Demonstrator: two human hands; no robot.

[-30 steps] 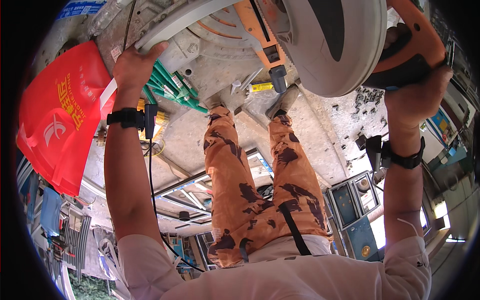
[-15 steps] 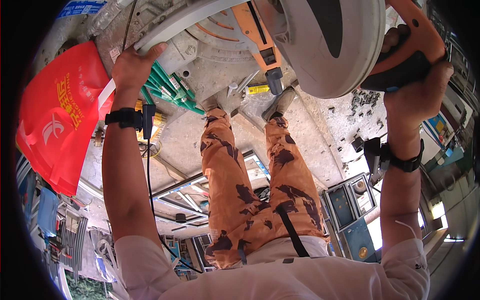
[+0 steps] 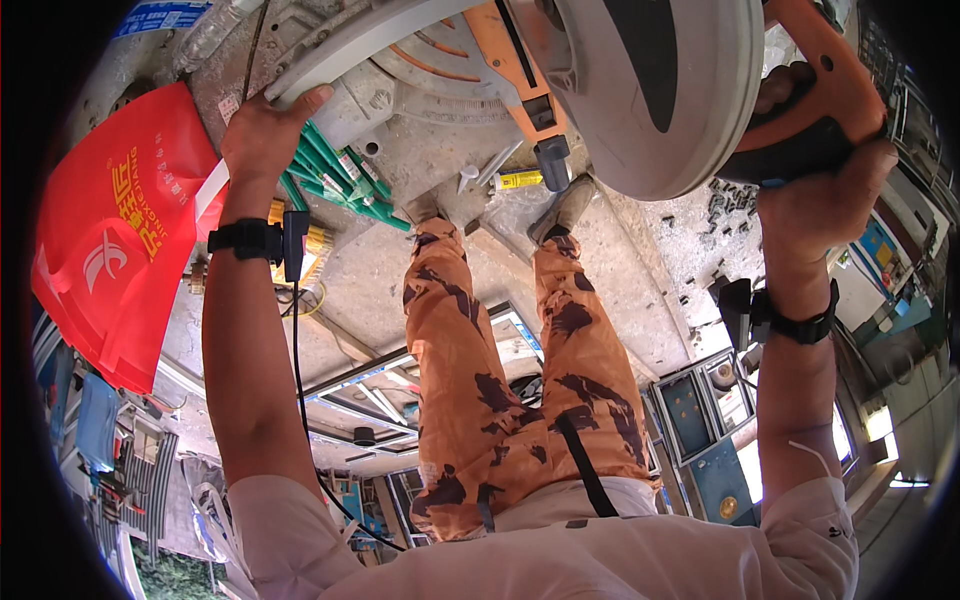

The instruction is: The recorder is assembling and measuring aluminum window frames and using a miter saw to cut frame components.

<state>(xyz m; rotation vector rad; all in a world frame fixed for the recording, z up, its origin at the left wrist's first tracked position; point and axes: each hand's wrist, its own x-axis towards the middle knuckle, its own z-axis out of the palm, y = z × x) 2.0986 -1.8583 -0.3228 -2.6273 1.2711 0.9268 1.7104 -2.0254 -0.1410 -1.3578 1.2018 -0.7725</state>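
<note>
left grip (image 3: 262, 135) is clamped on the pale strip (image 3: 365, 46), upper left of the frame; right grip (image 3: 815, 205) is wrapped round the saw (image 3: 690, 110) handle (image 3: 850, 85), upper right; setup looks done imo; strip's far end is out of shot, so can't tell if it's cut

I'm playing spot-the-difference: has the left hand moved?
No, no clear shift either way: the left hand keeps its place beside the saw's grey base.
</note>
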